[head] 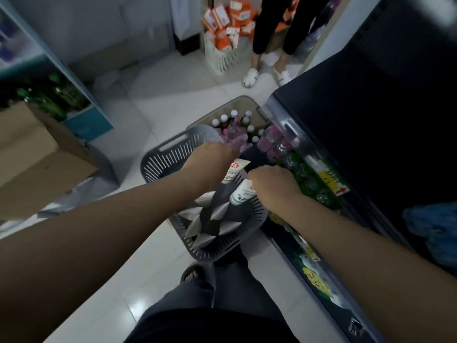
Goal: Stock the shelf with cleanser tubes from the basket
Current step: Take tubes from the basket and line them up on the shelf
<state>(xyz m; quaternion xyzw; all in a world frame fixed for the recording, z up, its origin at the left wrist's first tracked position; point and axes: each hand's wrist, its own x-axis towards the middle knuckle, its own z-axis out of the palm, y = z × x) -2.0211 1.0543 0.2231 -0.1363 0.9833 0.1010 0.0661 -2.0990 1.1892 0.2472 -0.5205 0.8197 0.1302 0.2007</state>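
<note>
At the centre of the frame both hands hung over the grey basket on the floor. The left hand was curled round one white cleanser tube. The right hand, just below and right of it, gripped a second tube. More tubes lay in the basket, which stood beside the shelf along the right side.

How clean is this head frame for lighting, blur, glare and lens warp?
Head view: dim overall, right shelf nearly black; edges smeared, as on the cardboard box; wide-angle warp stretches the forearms; glare patch on the floor tiles; centre sharper: left hand grips the upper tube, right hand the lower tube, print unreadable.
</note>
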